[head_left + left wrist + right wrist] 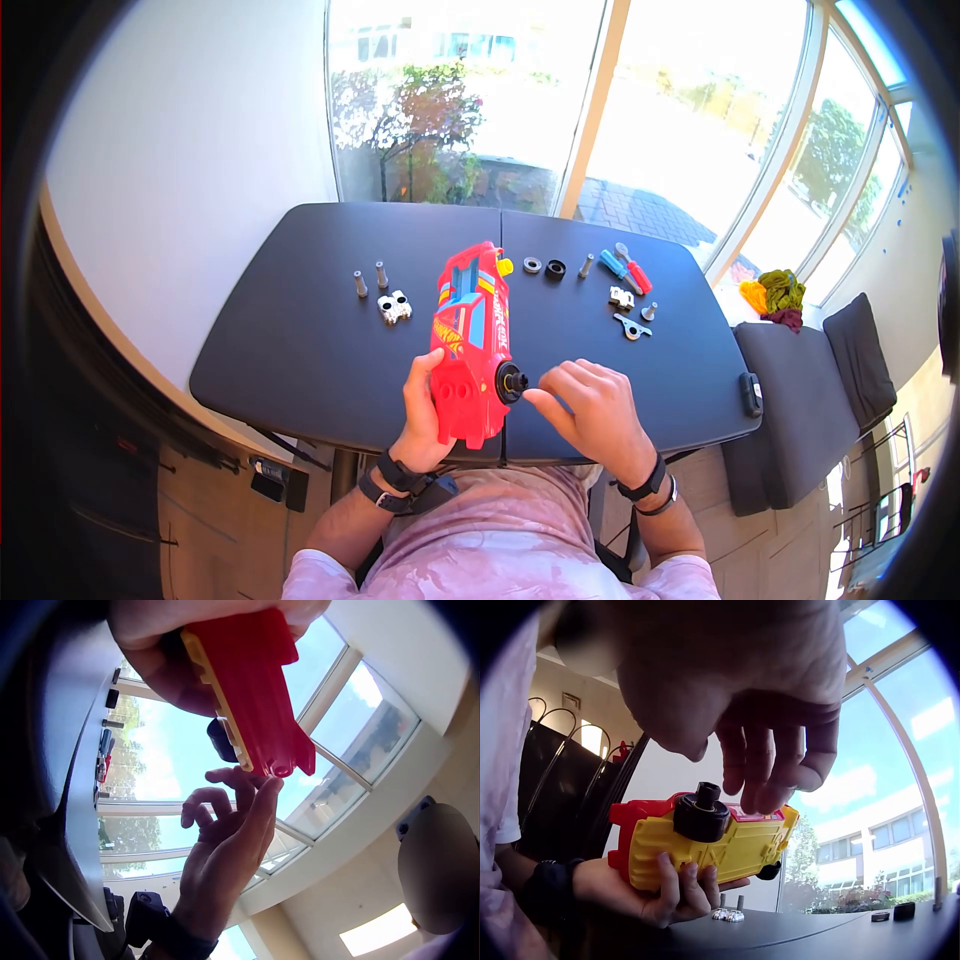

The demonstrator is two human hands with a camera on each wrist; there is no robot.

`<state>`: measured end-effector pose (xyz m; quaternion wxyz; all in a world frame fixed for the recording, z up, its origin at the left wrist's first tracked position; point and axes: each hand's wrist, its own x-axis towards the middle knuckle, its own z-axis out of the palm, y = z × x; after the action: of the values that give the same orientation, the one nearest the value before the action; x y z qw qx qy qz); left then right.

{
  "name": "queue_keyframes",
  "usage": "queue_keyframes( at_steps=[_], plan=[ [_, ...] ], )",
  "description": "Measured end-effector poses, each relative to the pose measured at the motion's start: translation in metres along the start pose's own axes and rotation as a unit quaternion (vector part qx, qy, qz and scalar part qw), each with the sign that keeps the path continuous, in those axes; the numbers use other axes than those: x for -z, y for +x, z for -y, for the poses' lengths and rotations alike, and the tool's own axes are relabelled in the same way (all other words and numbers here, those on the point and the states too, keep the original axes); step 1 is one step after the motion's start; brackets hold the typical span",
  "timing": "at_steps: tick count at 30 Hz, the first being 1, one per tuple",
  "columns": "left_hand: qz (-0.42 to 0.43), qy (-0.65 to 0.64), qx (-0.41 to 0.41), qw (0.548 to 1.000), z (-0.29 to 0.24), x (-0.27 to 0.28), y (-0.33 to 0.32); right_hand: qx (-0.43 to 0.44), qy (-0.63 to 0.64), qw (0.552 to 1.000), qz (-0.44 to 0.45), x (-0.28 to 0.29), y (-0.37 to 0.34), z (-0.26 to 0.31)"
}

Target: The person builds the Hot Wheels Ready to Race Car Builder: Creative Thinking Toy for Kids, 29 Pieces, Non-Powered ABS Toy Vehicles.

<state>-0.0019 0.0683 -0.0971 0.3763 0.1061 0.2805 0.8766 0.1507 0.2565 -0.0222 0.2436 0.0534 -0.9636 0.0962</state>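
My left hand (428,412) grips a red toy car (470,345) with a yellow underside (727,859), holding it up over the near edge of the table. On the car's right side, near the end closest to me, a black wheel (699,821) has a black stub sticking out of its middle. A smaller yellow piece (504,267) juts from the same side at the far end. My right hand (592,408) hovers just beside the wheel with loosely bent fingers and nothing held; its thumb points at the stub.
On the dark table (300,270) lie two bolt-like grey pieces (381,275) and a chrome part (395,307) at left. At right are black wheel rings (555,270), a blue-handled tool (615,264), a red-handled tool (638,277) and a silvery bracket (632,327).
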Motion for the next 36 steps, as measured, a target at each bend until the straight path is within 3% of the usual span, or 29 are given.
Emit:
queue_keyframes(
  at_steps=[3, 9, 12, 15, 18, 21, 24, 27, 30, 33, 36],
  plan=[
    [-0.002, 0.002, -0.006, 1.0, 0.001, 0.001, 0.001, 0.003, 0.098, 0.992, -0.082, 0.012, 0.011, 0.022],
    [0.002, 0.001, -0.005, 1.0, 0.002, 0.003, 0.001, -0.013, 0.005, 1.0, 0.011, 0.003, 0.006, 0.006],
    [0.0, 0.0, -0.002, 1.0, 0.002, 0.005, 0.001, 0.008, 0.089, 0.995, -0.042, 0.011, 0.011, 0.017],
    [0.009, 0.002, 0.0, 1.0, 0.0, 0.001, 0.0, 0.034, 0.043, 0.998, -0.005, 0.006, 0.007, 0.001],
    [0.006, 0.0, -0.003, 1.0, 0.0, 0.001, 0.001, -0.006, 0.048, 0.998, -0.029, 0.009, 0.011, 0.004],
    [-0.001, -0.001, -0.005, 1.0, 0.003, 0.005, 0.001, 0.022, 0.145, 0.989, -0.025, 0.018, 0.012, 0.014],
    [-0.007, -0.001, -0.005, 1.0, 0.003, 0.002, 0.001, 0.026, 0.028, 0.999, 0.026, 0.005, 0.004, -0.008],
    [-0.006, -0.004, -0.008, 1.0, 0.002, 0.001, 0.001, 0.005, 0.097, 0.994, -0.04, 0.015, 0.013, 0.009],
    [0.005, 0.001, -0.001, 1.0, 0.002, 0.003, 0.0, 0.037, 0.171, 0.985, -0.002, 0.016, 0.012, 0.011],
    [0.001, 0.003, -0.001, 1.0, 0.002, 0.003, 0.001, 0.024, 0.053, 0.998, 0.019, 0.009, 0.007, -0.002],
    [-0.001, 0.0, -0.002, 1.0, 0.001, 0.002, 0.0, 0.013, 0.108, 0.994, -0.019, 0.019, 0.014, 0.015]
  ],
)
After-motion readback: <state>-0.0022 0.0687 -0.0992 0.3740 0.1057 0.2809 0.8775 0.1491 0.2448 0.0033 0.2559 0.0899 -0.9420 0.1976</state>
